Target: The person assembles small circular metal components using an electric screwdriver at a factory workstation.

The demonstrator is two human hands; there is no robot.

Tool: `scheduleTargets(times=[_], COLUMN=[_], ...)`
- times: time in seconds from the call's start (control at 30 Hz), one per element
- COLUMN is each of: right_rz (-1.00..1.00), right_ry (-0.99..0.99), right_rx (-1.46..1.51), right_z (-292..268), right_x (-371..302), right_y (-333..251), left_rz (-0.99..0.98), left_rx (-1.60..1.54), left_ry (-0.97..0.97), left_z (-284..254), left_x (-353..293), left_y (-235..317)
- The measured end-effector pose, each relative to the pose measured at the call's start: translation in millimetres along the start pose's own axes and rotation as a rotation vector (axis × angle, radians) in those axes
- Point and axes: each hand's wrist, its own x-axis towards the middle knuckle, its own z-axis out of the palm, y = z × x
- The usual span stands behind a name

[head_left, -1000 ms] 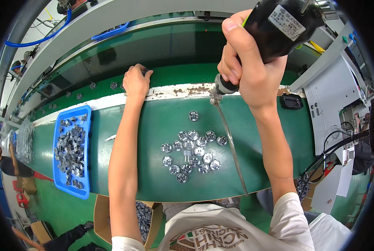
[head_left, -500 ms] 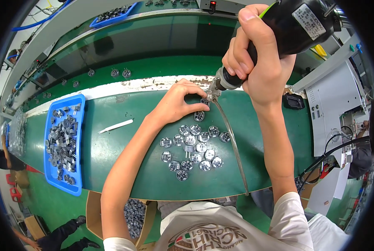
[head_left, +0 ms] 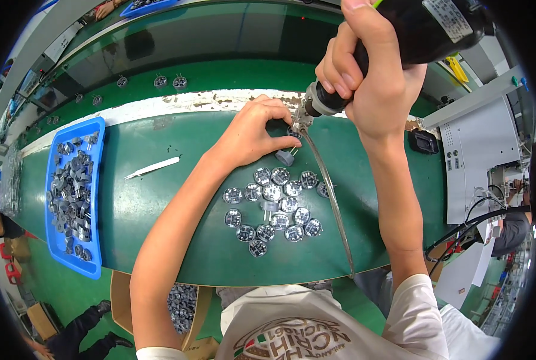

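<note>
My right hand [head_left: 379, 84] is wrapped round a black power screwdriver [head_left: 427, 33], which slants down to the left. A clear hose [head_left: 330, 186] hangs from its metal nose and runs to the bench's front edge. At the nose, my left hand [head_left: 250, 133] pinches a small round circuit part [head_left: 293, 132] between thumb and fingers; the tool's tip and most of that part are hidden. Just below my left thumb, a grey two-pin part [head_left: 285, 158] is tilted with its pins upward. Several round grey parts with circuit faces [head_left: 272, 192] lie in a cluster nearer me.
A blue tray [head_left: 100, 210] heaped with grey parts stands at the left. White tweezers [head_left: 153, 168] lie beside it. Behind the worn white ledge [head_left: 202, 102], a green belt [head_left: 220, 75] carries spaced parts. A small black tray [head_left: 423, 141] and white machine [head_left: 481, 156] are at right.
The whole view has shifted slightly. The part below my left thumb went from lying circuit face up to tilted, pins showing. Both hands keep their grips at the screwdriver's nose.
</note>
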Motion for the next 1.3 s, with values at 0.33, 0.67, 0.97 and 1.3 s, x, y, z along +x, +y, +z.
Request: scheduleTargets(times=[0.33,0.67,0.97,1.3], right_rz=[-0.021,-0.03,-0.024,-0.001], right_ry=[-0.049,-0.014,-0.067,-0.194], right_rx=[-0.024,-0.028,-0.061,-0.009], right_z=[-1,3,-1,-3], right_x=[-1,0,8,12], right_y=[11,6,13,14], left_rz=[0.02,0.032,-0.02,-0.005], left_rx=[0.041,0.022,0.025,0.043], left_ry=[0.008,0.006,0.008,0.063], left_z=[2,1,2,6], left_x=[1,0,0,-3], left_y=[-3,-3,-1,-5])
